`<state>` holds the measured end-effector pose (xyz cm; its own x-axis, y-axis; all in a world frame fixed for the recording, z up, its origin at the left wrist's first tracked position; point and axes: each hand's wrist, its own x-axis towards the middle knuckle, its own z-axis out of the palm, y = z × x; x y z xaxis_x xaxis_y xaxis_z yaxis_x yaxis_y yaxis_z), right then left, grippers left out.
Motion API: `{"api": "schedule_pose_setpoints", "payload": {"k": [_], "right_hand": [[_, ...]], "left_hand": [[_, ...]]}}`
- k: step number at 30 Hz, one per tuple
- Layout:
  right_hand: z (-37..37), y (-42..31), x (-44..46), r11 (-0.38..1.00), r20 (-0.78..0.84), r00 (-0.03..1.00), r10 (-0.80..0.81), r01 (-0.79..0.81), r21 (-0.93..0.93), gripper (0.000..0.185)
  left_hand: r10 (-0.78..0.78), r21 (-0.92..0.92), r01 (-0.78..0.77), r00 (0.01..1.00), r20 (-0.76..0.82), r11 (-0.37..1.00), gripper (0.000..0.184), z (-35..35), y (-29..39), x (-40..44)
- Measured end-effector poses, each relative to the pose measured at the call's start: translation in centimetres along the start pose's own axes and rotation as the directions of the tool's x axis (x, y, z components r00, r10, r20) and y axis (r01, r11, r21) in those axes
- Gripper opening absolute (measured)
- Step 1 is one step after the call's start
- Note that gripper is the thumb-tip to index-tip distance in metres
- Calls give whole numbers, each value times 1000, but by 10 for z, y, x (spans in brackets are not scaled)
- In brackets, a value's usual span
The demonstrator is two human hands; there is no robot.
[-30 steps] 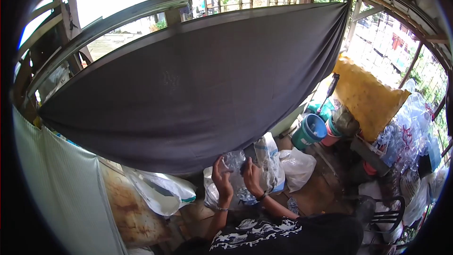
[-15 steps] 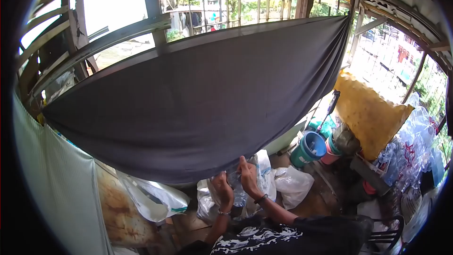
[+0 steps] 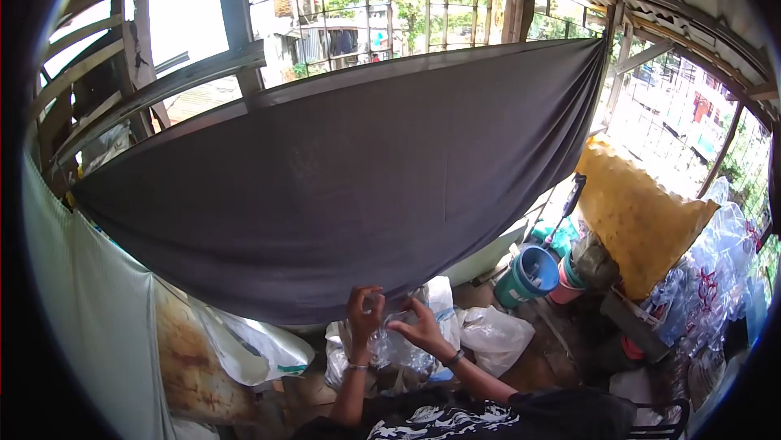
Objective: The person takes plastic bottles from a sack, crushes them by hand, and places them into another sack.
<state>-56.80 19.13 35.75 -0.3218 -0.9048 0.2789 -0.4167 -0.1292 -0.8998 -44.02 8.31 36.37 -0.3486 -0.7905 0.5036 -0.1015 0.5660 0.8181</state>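
My left hand [image 3: 364, 319] is raised in front of the lower edge of the dark cloth [image 3: 342, 171], its fingers curved. Close to its right, my right hand [image 3: 419, 329] has thumb and fingers spread around the edge of something clear. That clear plastic [image 3: 393, 328] shows between both hands; its exact shape is hard to make out. Below and behind the hands are white sacks [image 3: 440, 302] with clear plastic pieces [image 3: 407, 354] in or in front of them.
A white plastic bag [image 3: 496, 338] lies right of the sacks. Further right stand a teal bucket [image 3: 527, 277], a yellow sheet [image 3: 639, 216] and a heap of clear plastic [image 3: 700, 265]. A pale curtain [image 3: 98, 318] hangs at the left.
The view has shifted. My hands, closer around the clear plastic before, have opened their fingers more. The left hand now points upward with curved fingers, and the right hand's thumb and fingers are spread.
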Motion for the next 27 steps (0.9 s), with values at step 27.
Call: {"api": "schedule_pose_setpoints", "payload": {"k": [27], "right_hand": [[143, -49, 10, 943, -479, 841, 252, -103, 316, 44]], "left_hand": [[-260, -225, 187, 897, -358, 956, 33, -76, 3, -5]]}}
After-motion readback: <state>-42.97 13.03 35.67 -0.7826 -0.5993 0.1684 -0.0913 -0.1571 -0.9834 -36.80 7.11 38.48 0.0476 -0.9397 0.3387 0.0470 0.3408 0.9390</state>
